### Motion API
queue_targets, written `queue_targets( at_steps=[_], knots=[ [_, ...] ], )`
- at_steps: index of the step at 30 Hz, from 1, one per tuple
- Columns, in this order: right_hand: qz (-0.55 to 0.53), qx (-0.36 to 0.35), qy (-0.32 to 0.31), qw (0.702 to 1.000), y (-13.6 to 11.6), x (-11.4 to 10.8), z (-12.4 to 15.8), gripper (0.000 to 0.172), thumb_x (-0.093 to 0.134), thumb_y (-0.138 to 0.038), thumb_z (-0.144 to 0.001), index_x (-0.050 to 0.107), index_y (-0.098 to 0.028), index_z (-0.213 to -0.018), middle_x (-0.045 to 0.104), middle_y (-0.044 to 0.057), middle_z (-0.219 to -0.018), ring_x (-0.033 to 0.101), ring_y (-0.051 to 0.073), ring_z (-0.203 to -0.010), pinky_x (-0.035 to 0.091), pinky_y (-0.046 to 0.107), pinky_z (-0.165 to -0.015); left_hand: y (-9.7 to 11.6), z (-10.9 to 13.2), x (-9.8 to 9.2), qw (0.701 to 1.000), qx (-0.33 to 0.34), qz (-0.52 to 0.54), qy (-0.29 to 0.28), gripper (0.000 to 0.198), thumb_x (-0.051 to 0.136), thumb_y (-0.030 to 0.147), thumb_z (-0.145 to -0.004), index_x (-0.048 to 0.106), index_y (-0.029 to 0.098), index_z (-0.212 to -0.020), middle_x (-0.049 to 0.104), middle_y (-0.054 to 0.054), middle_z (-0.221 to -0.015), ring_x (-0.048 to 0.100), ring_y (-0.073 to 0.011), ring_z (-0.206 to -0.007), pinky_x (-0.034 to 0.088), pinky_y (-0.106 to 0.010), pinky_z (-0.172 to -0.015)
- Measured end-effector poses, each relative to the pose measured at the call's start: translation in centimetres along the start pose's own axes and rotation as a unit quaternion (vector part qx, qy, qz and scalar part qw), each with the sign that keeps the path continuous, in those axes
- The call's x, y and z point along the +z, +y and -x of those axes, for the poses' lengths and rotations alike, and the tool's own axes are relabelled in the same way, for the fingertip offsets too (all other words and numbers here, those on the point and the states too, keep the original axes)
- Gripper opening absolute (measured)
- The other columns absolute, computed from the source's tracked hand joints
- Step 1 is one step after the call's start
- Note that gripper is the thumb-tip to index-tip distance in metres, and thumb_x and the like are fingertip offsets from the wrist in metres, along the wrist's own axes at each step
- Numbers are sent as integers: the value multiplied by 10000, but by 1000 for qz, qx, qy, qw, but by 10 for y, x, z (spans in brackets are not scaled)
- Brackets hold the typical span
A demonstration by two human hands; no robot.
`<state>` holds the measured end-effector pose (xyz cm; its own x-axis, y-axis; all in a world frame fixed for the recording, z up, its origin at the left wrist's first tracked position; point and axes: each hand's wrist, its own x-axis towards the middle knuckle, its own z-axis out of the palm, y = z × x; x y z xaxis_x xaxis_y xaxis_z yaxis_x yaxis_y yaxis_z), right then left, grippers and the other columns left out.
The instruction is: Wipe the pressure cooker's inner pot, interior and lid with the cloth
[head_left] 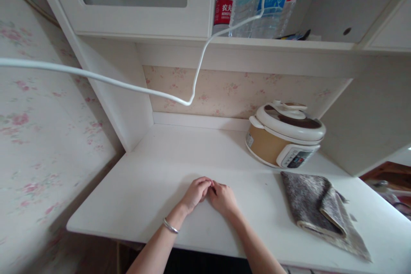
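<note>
My left hand (196,192) and my right hand (222,198) rest side by side on the white tabletop (154,180), fingertips touching each other. Both have the fingers curled under, and nothing shows in either. A silver bracelet (170,226) circles my left wrist. A folded grey cloth (321,207) lies on the table to the right of my right hand. Behind the cloth stands a beige and white rice cooker (284,135) with its lid closed.
A white cable (135,87) hangs across the view from the left wall up to the shelf. Plastic water bottles (257,2) stand on the upper shelf beside a white cabinet door (135,0). Floral wallpaper (38,137) covers the left wall.
</note>
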<state>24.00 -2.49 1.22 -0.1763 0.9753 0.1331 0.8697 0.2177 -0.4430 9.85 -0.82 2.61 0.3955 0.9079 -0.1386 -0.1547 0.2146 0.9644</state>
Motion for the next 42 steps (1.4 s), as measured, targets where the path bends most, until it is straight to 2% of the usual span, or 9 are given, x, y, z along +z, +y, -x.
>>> queue_targets(
  at_steps=[28,33,35,38,40,42],
  knots=[
    [2,15,-14,1000,-2,-3,0,230,415,-259,-943,643,-229,-937,728,31,-848,658,162,-718,311,233,-581,4,1,2,1000,-15,-15,12,276,577,436,-793,613,163,-804,328,87,-449,223,-73,-404,149,-239,-411],
    [-54,19,5,998,-2,-3,0,228,415,-228,-932,642,-221,-949,720,32,-844,659,161,-735,386,219,-624,1,0,3,999,-7,-45,29,278,572,434,-804,621,161,-818,337,81,-477,256,-80,-432,170,-240,-440],
    [-117,15,37,992,2,-4,1,283,383,-164,-916,634,-217,-1036,719,43,-930,664,160,-823,447,222,-707,1,-1,8,997,3,-64,37,263,554,411,-826,629,160,-841,366,71,-503,294,-88,-456,206,-239,-464],
    [-178,10,77,981,16,-11,9,478,358,-38,-821,587,-210,-1203,639,74,-1234,621,158,-1077,474,262,-904,8,-10,24,995,24,-101,6,228,523,358,-855,639,162,-868,460,38,-571,383,-107,-517,283,-238,-514],
    [-167,15,92,982,33,-21,20,559,355,-15,-787,562,-220,-1264,528,74,-1389,558,166,-1200,456,307,-989,21,-23,39,989,49,-134,-33,143,546,261,-820,643,164,-863,545,5,-680,453,-115,-590,342,-235,-568],
    [-132,29,110,985,56,-36,35,523,371,-64,-825,556,-234,-1284,479,67,-1435,523,181,-1248,442,351,-1028,42,-44,58,985,70,-149,-58,145,564,166,-760,641,167,-883,597,-22,-815,510,-115,-658,385,-229,-617]
  ],
)
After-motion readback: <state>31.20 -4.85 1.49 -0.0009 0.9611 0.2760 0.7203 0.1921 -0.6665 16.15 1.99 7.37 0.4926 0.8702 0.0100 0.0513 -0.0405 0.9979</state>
